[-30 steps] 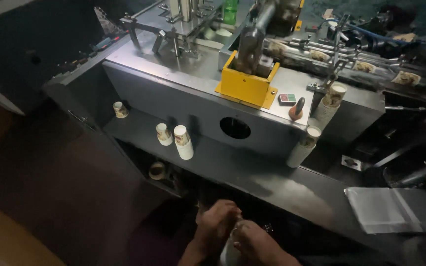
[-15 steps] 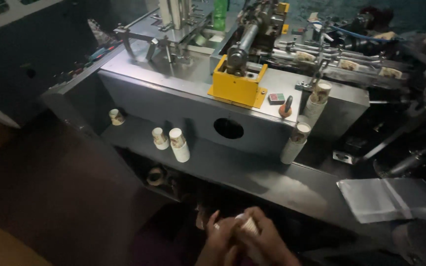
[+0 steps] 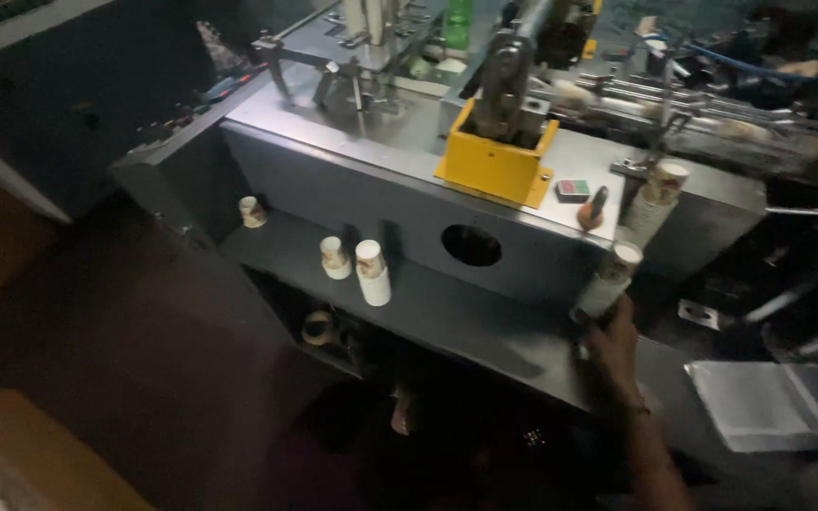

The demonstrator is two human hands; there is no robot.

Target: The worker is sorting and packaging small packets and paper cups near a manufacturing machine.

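My right hand (image 3: 613, 355) reaches up from the lower right and grips the bottom of a tilted stack of paper cups (image 3: 610, 279), which leans against the right end of the grey machine's front (image 3: 409, 203). A second cup stack (image 3: 653, 199) stands just above it on the machine's top. My left hand is out of sight. On the grey ledge (image 3: 466, 317) stand a short stack of cups (image 3: 371, 273) and a single cup (image 3: 334, 257), with one more cup (image 3: 252, 211) at the far left end.
A yellow box-shaped guard (image 3: 496, 161) sits on the machine top around a dark metal arm. A round hole (image 3: 471, 245) opens in the front panel. A clear plastic bag (image 3: 769, 407) lies at the right. Tape rolls (image 3: 319, 326) sit under the ledge.
Both hands were together low in the middle, around something white. Now the right hand has gone up and right to the cup stack, and the left has dropped out of view.
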